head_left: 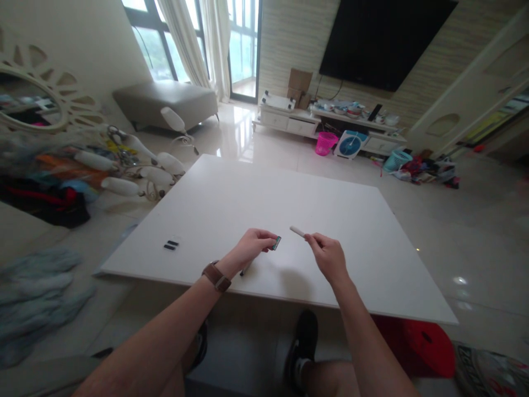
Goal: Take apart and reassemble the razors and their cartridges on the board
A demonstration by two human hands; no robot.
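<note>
1. Your left hand (253,245) sits just above the white table (231,193), near its front edge. The fingertips are pinched tight on a small teal piece (276,243). The piece sticks out past your fingertips toward the right.
2. Your right hand (328,256) is closed around one end of a thin white stick (297,231). The free end points up and left, toward the small teal piece. Stick tip and piece are near each other but not touching.
3. The two hands are apart, facing each other across a small gap over the near-middle of the table.
4. A dark thin rod (246,269) lies on the table below your left hand, partly hidden by it. It is too small to tell what it is.
5. Two black chips (171,245) lie side by side on the table to the left, well apart from your left hand.
6. A brown-strapped watch (216,276) is on your left wrist.
7. On the floor left of the table is a lamp fitting with white shades (136,165). Beyond the table are a pink basket (325,143) and a blue fan (350,145) by a low cabinet, with a television (384,38) on the wall above. A red object (430,344) lies on the floor at the near right corner of the table.
</note>
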